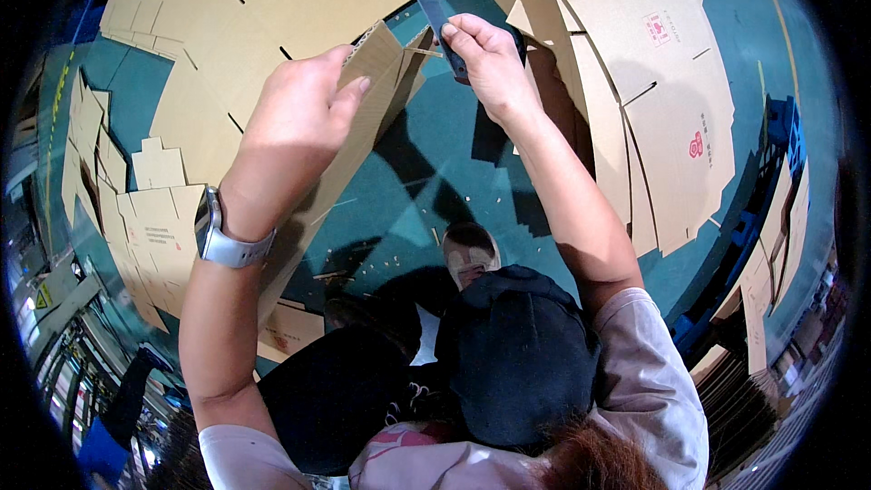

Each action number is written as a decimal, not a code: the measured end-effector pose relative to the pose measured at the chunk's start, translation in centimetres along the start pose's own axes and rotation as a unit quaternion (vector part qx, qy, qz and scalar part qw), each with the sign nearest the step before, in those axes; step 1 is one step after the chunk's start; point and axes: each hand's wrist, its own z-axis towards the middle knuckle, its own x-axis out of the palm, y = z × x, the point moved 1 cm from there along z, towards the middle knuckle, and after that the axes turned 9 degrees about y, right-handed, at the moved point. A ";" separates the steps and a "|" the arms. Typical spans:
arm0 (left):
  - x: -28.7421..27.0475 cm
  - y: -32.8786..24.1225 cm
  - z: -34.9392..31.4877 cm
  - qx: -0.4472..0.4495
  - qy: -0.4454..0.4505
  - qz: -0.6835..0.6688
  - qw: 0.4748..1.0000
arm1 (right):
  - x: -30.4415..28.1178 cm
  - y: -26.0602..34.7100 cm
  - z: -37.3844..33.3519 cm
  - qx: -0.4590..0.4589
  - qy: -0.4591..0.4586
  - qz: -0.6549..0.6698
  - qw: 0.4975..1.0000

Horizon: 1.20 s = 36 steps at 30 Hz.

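My left hand (304, 113) is curled over the near edge of a stack of flat brown cardboard box blanks (299, 0), its thumb against the cut side. A grey-strapped watch (234, 249) is on that wrist. My right hand (490, 59) is closed round a dark blue, flat, straight-edged tool (434, 14), whose exact kind I cannot make out. The tool stands just right of the stack's corner, where a narrow cardboard strip (422, 52) sticks out toward it. My right fingers partly hide the tool.
Another pile of printed cardboard blanks (671, 118) lies on the right, beside a blue pallet (730, 254). More cut sheets (159, 227) are at the left. Small scraps dot the green floor (390, 204) near my shoe (470, 249). At lower left, a person's blue clothing (104, 449) shows.
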 end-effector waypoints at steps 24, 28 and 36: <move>0.0 0.5 -0.1 0.006 -0.013 0.010 1.000 | -0.1 0.7 -0.5 0.014 0.006 0.044 0.999; -0.2 0.2 0.1 0.011 0.002 0.011 1.000 | 0.0 0.4 -0.6 0.020 0.008 0.054 0.998; 0.1 0.3 0.0 0.017 -0.017 0.014 1.000 | 0.4 0.1 -1.4 0.012 0.010 0.032 0.999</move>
